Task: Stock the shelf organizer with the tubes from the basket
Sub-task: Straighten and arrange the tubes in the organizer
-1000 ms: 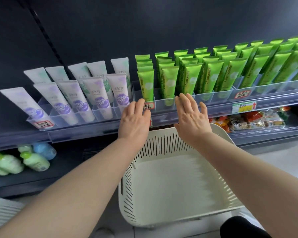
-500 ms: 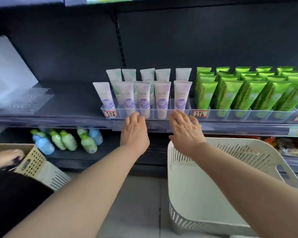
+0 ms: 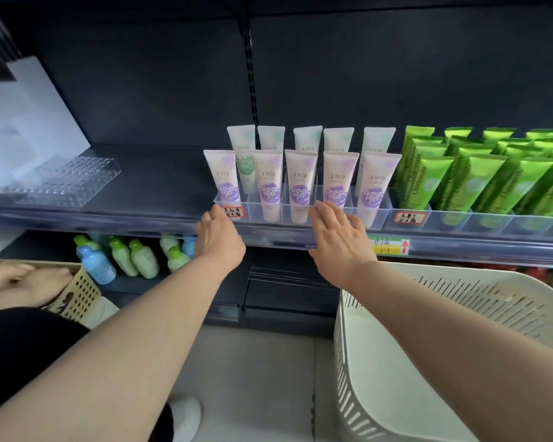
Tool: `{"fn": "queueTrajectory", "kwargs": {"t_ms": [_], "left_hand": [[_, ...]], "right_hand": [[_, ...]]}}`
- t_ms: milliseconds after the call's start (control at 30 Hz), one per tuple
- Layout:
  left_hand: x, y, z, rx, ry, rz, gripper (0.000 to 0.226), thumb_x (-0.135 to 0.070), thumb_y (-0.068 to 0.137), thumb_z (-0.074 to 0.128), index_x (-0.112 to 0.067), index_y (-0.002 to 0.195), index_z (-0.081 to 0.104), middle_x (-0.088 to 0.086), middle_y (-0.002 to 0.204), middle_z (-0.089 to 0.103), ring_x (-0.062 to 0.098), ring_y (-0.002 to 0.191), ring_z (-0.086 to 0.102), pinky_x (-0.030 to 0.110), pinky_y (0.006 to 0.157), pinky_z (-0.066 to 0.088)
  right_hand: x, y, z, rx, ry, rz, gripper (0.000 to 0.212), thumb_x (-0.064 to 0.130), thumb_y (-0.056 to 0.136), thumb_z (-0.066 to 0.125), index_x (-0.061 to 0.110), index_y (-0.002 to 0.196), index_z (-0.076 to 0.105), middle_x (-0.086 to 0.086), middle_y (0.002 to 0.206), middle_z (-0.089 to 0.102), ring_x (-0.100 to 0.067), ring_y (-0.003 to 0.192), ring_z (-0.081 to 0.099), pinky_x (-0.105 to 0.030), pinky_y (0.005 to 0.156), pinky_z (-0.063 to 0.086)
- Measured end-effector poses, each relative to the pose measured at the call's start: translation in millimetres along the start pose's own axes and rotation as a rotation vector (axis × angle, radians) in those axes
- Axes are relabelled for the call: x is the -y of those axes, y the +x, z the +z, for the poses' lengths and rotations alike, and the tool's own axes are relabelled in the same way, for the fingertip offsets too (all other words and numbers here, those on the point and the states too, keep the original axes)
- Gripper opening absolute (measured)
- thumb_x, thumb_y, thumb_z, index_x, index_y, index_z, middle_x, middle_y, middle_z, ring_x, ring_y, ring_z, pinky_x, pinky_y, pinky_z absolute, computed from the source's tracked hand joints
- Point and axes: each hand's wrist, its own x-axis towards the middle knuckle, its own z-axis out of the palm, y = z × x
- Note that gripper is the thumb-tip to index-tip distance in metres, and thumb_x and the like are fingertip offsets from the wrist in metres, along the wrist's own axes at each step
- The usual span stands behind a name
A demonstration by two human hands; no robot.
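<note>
Left hand (image 3: 219,242), right hand (image 3: 339,240) at organizer (image 3: 252,212) edge

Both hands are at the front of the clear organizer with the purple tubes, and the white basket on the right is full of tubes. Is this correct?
Not fully. The head view shows no tubes in the basket; the part of its inside that shows is bare. The rest stands: the left hand and right hand are at the front of the organizer with the purple tubes.
</note>
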Motion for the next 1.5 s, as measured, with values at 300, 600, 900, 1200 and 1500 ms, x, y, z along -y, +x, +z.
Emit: {"fn": "queueTrajectory", "kwargs": {"t_ms": [300, 600, 900, 1200, 1500], "left_hand": [[4, 20, 5, -0.064, -0.232, -0.046, 0.077, -0.002, 0.086, 0.062, -0.012, 0.15, 0.019, 0.008, 0.145, 0.042, 0.031, 0.127, 0.045, 0.039, 0.095, 0.041], [3, 17, 4, -0.046, -0.17, -0.03, 0.079, 0.004, 0.084, 0.057, -0.014, 0.151, 0.02, 0.008, 0.142, 0.046, 0.033, 0.123, 0.049, 0.037, 0.092, 0.042], [3, 19, 6, -0.039, -0.103, -0.008, 0.075, 0.002, 0.082, 0.057, -0.017, 0.147, 0.025, 0.006, 0.138, 0.05, 0.034, 0.116, 0.054, 0.038, 0.086, 0.043], [4, 19, 8, -0.033, -0.062, -0.002, 0.079, -0.001, 0.084, 0.055, -0.022, 0.15, 0.019, 0.003, 0.142, 0.049, 0.034, 0.12, 0.052, 0.041, 0.092, 0.045], [0, 17, 7, -0.008, -0.055, 0.01, 0.078, 0.0, 0.083, 0.055, -0.025, 0.149, 0.02, 0.003, 0.137, 0.053, 0.034, 0.116, 0.054, 0.046, 0.096, 0.046]], "right_hand": [[5, 10, 11, -0.052, -0.051, 0.035, 0.076, 0.035, 0.09, 0.054, 0.011, 0.149, 0.013, -0.006, 0.147, 0.023, -0.027, 0.137, 0.022, -0.044, 0.111, 0.026], [2, 8, 11, -0.051, -0.089, 0.035, 0.073, 0.033, 0.092, 0.051, 0.011, 0.15, 0.012, -0.006, 0.147, 0.023, -0.027, 0.135, 0.025, -0.043, 0.109, 0.029], [1, 6, 7, -0.051, -0.081, 0.056, 0.071, 0.033, 0.09, 0.054, 0.01, 0.147, 0.018, -0.006, 0.141, 0.029, -0.027, 0.127, 0.032, -0.04, 0.102, 0.035], [-4, 3, 6, -0.054, -0.097, 0.04, 0.071, 0.037, 0.092, 0.051, 0.009, 0.147, 0.017, -0.006, 0.14, 0.028, -0.026, 0.126, 0.033, -0.04, 0.102, 0.035], [-8, 1, 7, -0.053, -0.105, 0.053, 0.071, 0.037, 0.091, 0.053, 0.008, 0.146, 0.019, -0.007, 0.139, 0.03, -0.026, 0.127, 0.033, -0.039, 0.104, 0.034]]}}
